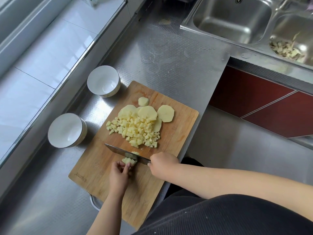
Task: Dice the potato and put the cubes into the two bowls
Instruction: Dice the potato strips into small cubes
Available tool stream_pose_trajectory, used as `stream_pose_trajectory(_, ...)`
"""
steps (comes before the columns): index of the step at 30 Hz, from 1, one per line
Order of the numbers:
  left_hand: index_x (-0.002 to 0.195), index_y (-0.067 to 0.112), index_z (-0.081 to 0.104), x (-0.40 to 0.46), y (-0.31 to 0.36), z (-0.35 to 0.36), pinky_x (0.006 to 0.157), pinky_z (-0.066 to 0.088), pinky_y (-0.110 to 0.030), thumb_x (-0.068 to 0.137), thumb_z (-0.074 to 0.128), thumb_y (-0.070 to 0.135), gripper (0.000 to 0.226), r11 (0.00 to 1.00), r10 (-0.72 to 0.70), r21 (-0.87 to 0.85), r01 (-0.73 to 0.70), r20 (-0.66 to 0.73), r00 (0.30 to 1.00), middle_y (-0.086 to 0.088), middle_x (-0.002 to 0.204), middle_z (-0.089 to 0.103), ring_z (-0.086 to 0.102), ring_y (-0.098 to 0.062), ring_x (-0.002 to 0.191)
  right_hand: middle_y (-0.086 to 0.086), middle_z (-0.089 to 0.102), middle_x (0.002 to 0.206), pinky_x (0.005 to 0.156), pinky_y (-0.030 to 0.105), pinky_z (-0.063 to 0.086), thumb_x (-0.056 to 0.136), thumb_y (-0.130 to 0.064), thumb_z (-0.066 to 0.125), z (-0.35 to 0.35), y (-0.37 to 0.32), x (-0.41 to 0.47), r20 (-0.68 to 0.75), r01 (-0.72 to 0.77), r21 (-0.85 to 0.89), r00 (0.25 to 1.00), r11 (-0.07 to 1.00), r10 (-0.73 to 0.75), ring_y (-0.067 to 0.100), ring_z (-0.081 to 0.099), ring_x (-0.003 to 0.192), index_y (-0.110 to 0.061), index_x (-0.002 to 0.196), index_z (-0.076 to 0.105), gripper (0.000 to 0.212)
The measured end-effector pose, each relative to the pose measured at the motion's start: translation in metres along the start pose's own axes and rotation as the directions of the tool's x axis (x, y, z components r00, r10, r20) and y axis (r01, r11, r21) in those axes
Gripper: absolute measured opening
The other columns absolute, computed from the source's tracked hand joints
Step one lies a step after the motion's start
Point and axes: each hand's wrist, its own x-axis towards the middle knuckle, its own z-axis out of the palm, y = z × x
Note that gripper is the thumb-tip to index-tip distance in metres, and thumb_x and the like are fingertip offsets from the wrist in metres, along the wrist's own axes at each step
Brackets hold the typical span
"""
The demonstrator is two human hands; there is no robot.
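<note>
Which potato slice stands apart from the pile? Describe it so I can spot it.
Find the wooden cutting board on the steel counter. Beyond the pile of cubes, the small round slice lies nearest the board's far edge, clear of the larger overlapping slices.

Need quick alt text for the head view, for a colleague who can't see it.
On a wooden cutting board, the right hand works a cleaver through potato strips steadied by the left hand. Diced cubes and uncut slices lie beyond; two white bowls stand empty.
</note>
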Motion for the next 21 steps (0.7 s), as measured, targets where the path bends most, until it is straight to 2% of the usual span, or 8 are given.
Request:
stream_pose_trajectory(3,0.092,0.015,0.052,0.000,-0.002,0.000,0.060,0.049,-0.036,0.094,0.061,0.023,0.013,1.000,-0.003,-0.011,0.003,0.011,1.000,-0.015,0.085,0.068,0.064,-0.032,0.075,0.013,0.063,0.109,0.067,0.032,0.039,0.104,-0.031,0.036,-0.001,0.000,-0.003,-0.036,0.013,0.001,0.999,1.000,-0.013,0.033,0.060,0.100,-0.007,0.113,0.061,0.035)
stream_pose_trajectory(8,0.094,0.017,0.052,0.000,-0.006,0.000,0.060,0.050,-0.039,0.096,0.057,0.023,0.008,1.000,0.020,0.005,-0.020,0.007,1.000,-0.014,0.085,0.068,0.063,-0.027,0.068,0.013,0.063,0.108,0.066,0.032,0.035,0.104,-0.032,0.035,-0.006,-0.008,-0.010,-0.104,0.061,-0.014,0.993,0.998,-0.062,0.033,0.059,0.098,-0.009,0.112,0.060,0.035)
stream_pose_trajectory(15,0.098,0.018,0.047,-0.003,-0.011,0.000,0.059,0.053,-0.039,0.097,0.055,0.026,0.011,0.997,-0.028,-0.068,0.028,-0.003,1.000,-0.012,0.091,0.068,0.067,-0.032,0.076,0.013,0.064,0.103,0.065,0.033,0.035,0.104,-0.029,0.036,-0.005,-0.017,-0.015,-0.090,0.102,-0.018,0.991,0.995,-0.103,0.033,0.060,0.095,-0.009,0.110,0.061,0.032)
stream_pose_trajectory(21,0.095,0.020,0.046,-0.001,-0.009,0.003,0.059,0.050,-0.039,0.098,0.053,0.022,0.008,0.998,-0.007,-0.058,0.006,-0.019,1.000,-0.014,0.090,0.065,0.062,-0.025,0.070,0.010,0.064,0.099,0.062,0.031,0.035,0.103,-0.021,0.040,0.001,-0.018,-0.012,-0.062,0.076,-0.042,0.995,0.996,-0.079,0.031,0.059,0.092,-0.011,0.109,0.061,0.024)
